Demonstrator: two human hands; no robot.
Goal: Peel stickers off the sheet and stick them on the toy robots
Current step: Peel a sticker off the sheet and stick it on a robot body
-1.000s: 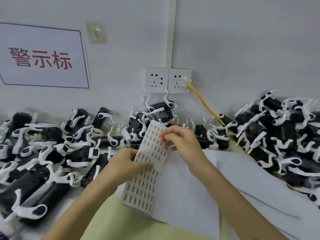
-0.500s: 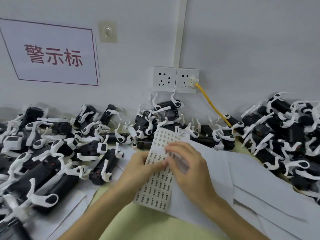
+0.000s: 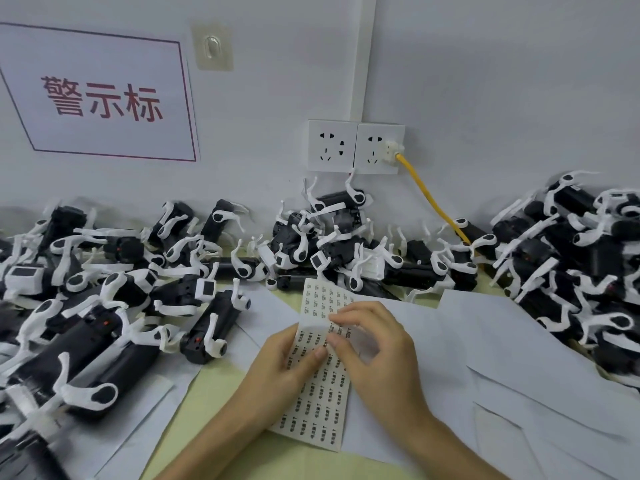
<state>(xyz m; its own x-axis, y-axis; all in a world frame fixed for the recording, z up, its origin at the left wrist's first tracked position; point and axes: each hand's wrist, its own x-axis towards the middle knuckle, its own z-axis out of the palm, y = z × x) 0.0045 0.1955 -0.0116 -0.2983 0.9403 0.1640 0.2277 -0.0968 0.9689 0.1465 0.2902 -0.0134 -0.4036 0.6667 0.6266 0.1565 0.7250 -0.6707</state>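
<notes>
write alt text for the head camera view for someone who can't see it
A person's left hand holds a sticker sheet while the right hand pinches at it. Heaps of black-and-white toy robots lie left, right and behind, against a wall with sockets and a yellow cable.

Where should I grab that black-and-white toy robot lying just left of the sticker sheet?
Probably grip the black-and-white toy robot by its long black body, pinching across from above: it lies flat and exposed, while its thin white legs curve outward.
</notes>
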